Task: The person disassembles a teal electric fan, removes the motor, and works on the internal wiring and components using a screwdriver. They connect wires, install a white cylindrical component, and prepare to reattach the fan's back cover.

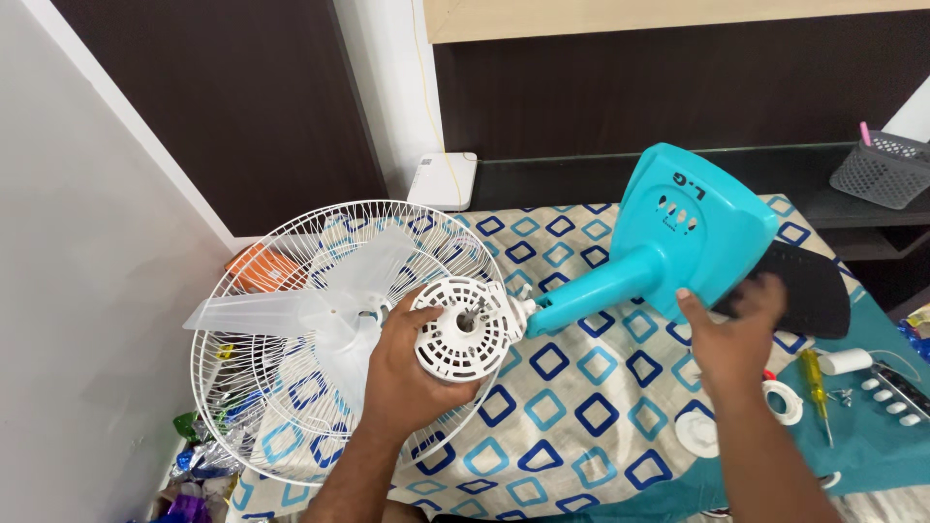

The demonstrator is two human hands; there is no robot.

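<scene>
At the centre of the frame a round white plastic motor housing [463,327], slotted with vents and showing a thin metal shaft at its middle, is clamped in the left hand [412,373], fingers curled around its rim. From it a smooth turquoise plastic neck widens toward the upper right into a flat, rounded-square fan base [693,223], tilted up off the bed. The right hand [731,334] has its grip closed on the base's lower edge. Left of the housing lies a domed white wire grille [291,426] with translucent fan blades [320,300] resting in it. All sit on a bedsheet [572,387] patterned with blue squares. A yellow-handled screwdriver [817,383] lies at lower right.
</scene>
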